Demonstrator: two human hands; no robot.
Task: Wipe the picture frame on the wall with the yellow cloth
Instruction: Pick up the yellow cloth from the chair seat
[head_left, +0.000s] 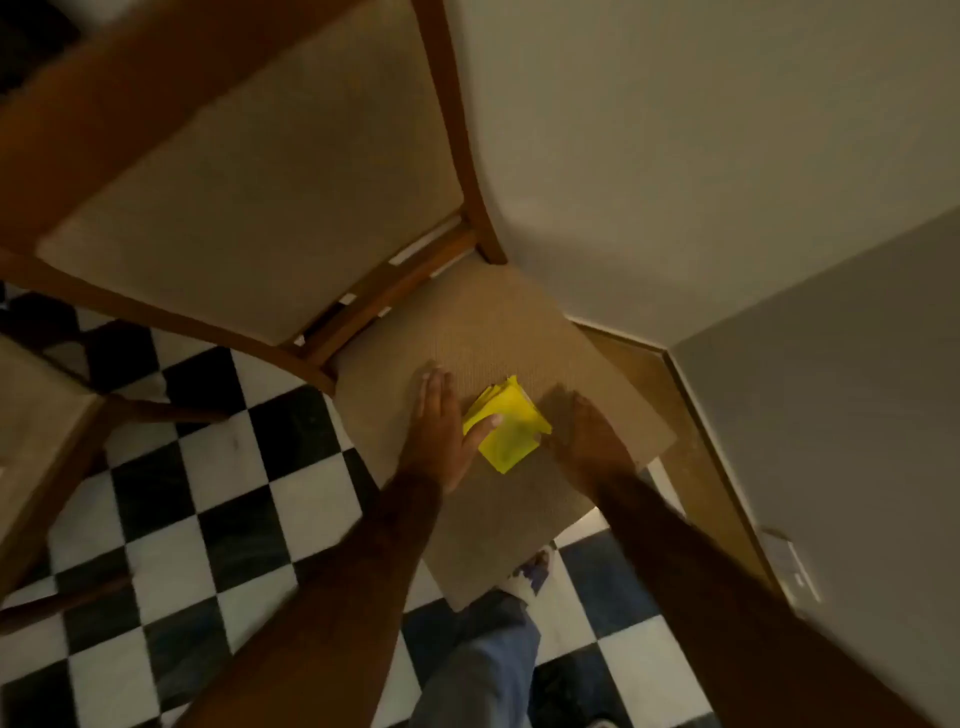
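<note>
**A:** What should you be doing right now?

**B:** Picking up the yellow cloth (506, 425). It lies folded on the chair seat (519, 338), between your two hands. It looks like a stack of several folds, so I'd close on the whole bundle rather than one layer, or it will likely fall open as you lift.

**A:** How are your hands placed?

**B:** Your left hand (439, 431) is flat on the seat, fingers straight and together, with the thumb laid across the cloth's left edge. It touches the cloth but isn't pinching it. Your right hand (592, 439) rests palm down just beside the cloth's right edge; it's dark and blurred, so you can't tell whether its fingertips reach the fabric.

**A:** Which hand should take it?

**B:** Judging from this, the left is better set: slide the thumb further over, curl the fingers under the near edge, and lift.

**A:** And the picture frame?

**B:** It isn't in view. Only bare wall (701, 156) shows above the chair, so you'll need to look up once the cloth is in hand.
</note>
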